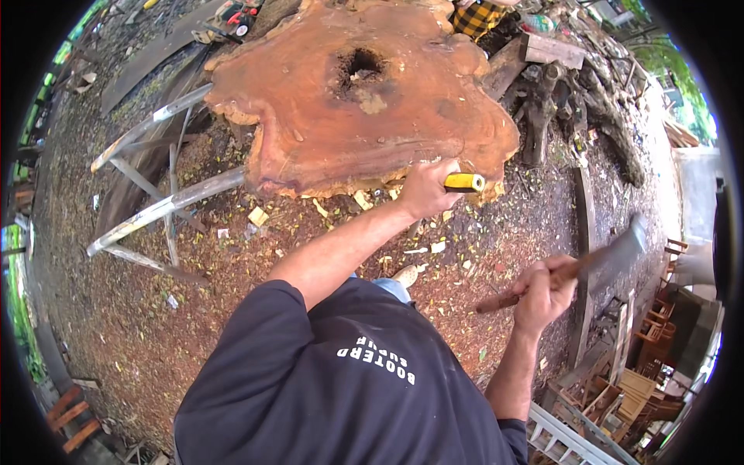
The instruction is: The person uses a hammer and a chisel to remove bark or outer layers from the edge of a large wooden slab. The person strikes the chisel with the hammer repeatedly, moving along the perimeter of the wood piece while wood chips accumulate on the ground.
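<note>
A broad reddish-brown wood slab (333, 132) with an irregular edge and a dark hollow in its middle lies in front of me. My left hand (428, 188) is at its near edge, fingers wrapped round a chisel (465, 183) with a yellow and black handle. The chisel's blade is hidden by the hand and the slab's rim. Off to the right and lower, apart from the slab, my right hand (545, 294) grips the wooden handle of a hammer (593, 265). The hammer's metal head points away to the right and is blurred by motion.
Pale wood chips (258, 216) litter the brown ground below the slab. Pole trestles (167, 203) stand at its left. Gnarled roots (546, 105) and a checked yellow-black cloth (477, 19) are beyond it. Stacked wooden furniture (628, 391) and a metal ladder (570, 438) lie lower right.
</note>
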Tool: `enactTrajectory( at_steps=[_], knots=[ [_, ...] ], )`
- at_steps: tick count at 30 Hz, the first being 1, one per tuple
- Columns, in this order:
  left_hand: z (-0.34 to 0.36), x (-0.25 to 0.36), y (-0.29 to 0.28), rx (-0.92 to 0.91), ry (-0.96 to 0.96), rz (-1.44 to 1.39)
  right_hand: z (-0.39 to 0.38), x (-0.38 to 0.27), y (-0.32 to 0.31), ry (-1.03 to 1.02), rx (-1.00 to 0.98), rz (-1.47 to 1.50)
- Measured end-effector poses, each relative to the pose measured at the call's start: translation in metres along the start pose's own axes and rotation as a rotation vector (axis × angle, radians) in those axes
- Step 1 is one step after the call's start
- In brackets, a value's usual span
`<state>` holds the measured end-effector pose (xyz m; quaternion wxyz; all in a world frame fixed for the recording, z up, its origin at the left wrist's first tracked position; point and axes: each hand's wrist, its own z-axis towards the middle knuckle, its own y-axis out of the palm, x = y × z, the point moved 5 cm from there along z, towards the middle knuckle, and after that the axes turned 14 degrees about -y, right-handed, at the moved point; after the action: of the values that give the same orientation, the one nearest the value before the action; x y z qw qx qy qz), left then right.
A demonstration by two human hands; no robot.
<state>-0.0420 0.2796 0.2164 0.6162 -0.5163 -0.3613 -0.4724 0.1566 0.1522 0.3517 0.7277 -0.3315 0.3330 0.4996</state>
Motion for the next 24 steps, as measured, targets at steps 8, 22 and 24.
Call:
enactTrajectory(
  at_steps=[8,22,24],
  knots=[
    [-0.023,-0.049,0.003,-0.028,-0.084,0.007,-0.073,0.093,0.04,0.53,-0.647,-0.669],
    [-0.028,0.031,0.009,-0.18,0.317,0.032,-0.106,0.071,-0.005,0.561,-0.16,-0.312],
    [-0.026,0.034,0.006,-0.162,0.376,0.026,-0.113,0.07,-0.007,0.6,-0.159,-0.312]
  ],
)
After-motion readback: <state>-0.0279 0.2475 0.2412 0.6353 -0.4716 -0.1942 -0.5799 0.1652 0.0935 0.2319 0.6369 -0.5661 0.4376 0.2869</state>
